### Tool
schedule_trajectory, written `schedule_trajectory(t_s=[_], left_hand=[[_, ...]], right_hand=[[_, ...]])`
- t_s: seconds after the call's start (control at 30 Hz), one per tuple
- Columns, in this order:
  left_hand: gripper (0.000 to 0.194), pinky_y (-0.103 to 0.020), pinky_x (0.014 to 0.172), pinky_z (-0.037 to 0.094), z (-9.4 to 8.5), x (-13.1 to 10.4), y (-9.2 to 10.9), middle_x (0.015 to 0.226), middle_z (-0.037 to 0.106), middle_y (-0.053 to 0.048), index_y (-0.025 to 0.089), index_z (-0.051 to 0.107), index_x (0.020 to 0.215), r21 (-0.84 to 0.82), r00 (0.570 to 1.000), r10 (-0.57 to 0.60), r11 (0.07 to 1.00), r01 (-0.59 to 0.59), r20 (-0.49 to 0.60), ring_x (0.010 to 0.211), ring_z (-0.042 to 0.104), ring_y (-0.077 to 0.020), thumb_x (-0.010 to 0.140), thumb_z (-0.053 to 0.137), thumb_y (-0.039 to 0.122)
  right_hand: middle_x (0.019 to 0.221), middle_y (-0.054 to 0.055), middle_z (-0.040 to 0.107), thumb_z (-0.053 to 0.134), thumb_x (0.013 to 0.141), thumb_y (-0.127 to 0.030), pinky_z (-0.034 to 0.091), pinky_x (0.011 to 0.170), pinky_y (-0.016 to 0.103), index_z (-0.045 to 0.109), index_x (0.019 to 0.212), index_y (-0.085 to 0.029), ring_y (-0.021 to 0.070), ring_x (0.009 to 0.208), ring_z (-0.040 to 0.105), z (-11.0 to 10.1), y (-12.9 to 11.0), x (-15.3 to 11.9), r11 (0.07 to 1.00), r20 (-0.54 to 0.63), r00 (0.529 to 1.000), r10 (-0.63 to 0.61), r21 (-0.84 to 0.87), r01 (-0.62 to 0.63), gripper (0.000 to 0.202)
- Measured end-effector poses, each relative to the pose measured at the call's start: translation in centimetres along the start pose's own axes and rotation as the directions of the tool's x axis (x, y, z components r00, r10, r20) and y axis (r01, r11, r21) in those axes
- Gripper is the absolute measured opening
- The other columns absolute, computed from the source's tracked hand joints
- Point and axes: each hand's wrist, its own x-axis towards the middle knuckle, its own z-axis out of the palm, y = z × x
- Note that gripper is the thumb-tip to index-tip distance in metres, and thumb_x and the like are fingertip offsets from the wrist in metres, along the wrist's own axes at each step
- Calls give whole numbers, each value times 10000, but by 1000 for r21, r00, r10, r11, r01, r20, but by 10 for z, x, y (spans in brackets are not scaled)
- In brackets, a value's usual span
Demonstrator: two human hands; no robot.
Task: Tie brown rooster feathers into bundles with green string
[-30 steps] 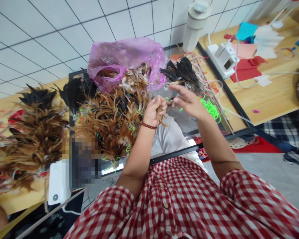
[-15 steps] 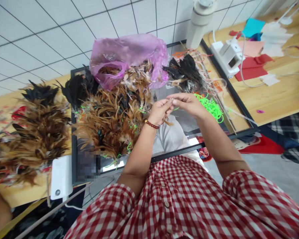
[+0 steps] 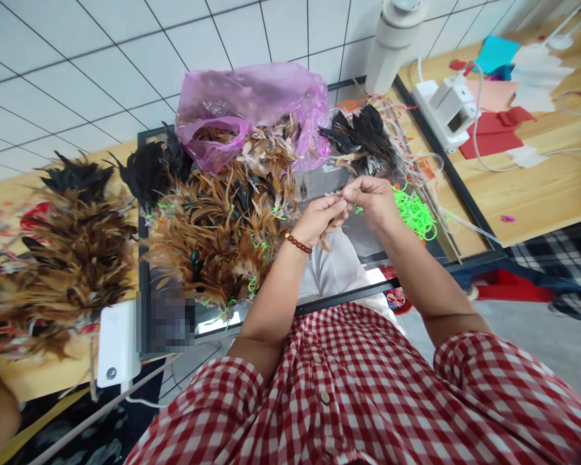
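Observation:
My left hand, with a beaded bracelet on its wrist, is closed on brown feathers whose tips poke out below the fingers. My right hand meets it at the fingertips in a pinch; what lies between those fingers is too small to make out. A bit of green string shows just under the right fingers. To the right of that hand lies a heap of bright green strings. On the left, a large pile of brown feathers, several tied with green, covers the glass top.
A purple plastic bag stands behind the pile, beside black feathers. A white bottle and power strip are at back right. More feather bundles and a white power bank sit left. A black frame edges the glass.
My right hand has gone from outstretched fingers to a more curled pinch, shifting slightly right. My left fingers have curled in more, and the brown feathers stay with them.

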Motion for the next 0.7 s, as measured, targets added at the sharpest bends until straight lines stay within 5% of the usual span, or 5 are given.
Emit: schedule_trajectory(t_s=[0.23, 0.4, 0.53, 0.7], left_hand=[[268, -174, 446, 228, -5, 9, -8, 527, 479, 64, 153, 614, 680, 133, 972, 147, 983, -124, -182, 435, 367, -32, 921, 694, 242], [225, -215, 563, 284, -14, 16, -12, 518, 465, 70, 166, 673, 668, 484, 882, 341, 861, -155, -324, 512, 380, -74, 890, 644, 145], [254, -251, 630, 290, -11, 11, -8, 510, 478, 55, 172, 682, 632, 702, 895, 373, 705, -102, -245, 577, 432, -115, 868, 616, 103], [304, -261, 636, 294, -3, 4, -6, 499, 481, 46, 164, 635, 551, 746, 983, 176, 662, -76, -56, 568, 422, -109, 838, 613, 70]], right_hand=[[728, 21, 730, 790, 779, -564, 511, 677, 315, 772, 868, -210, 166, 670, 639, -22, 9, 5, 943, 84, 987, -139, -292, 158, 366], [776, 57, 736, 679, 863, -373, 483, 737, 340, 781, 805, -211, 198, 737, 648, -49, 8, 6, 634, 306, 919, -247, -667, 393, 201], [882, 74, 743, 603, 938, -382, 511, 786, 348, 782, 861, -243, 215, 841, 678, -49, 2, 5, 553, 445, 829, -339, -618, 558, 240], [945, 72, 754, 586, 968, -410, 517, 807, 349, 798, 865, -265, 209, 876, 699, -44, 5, 7, 562, 541, 764, -353, -530, 635, 277]])
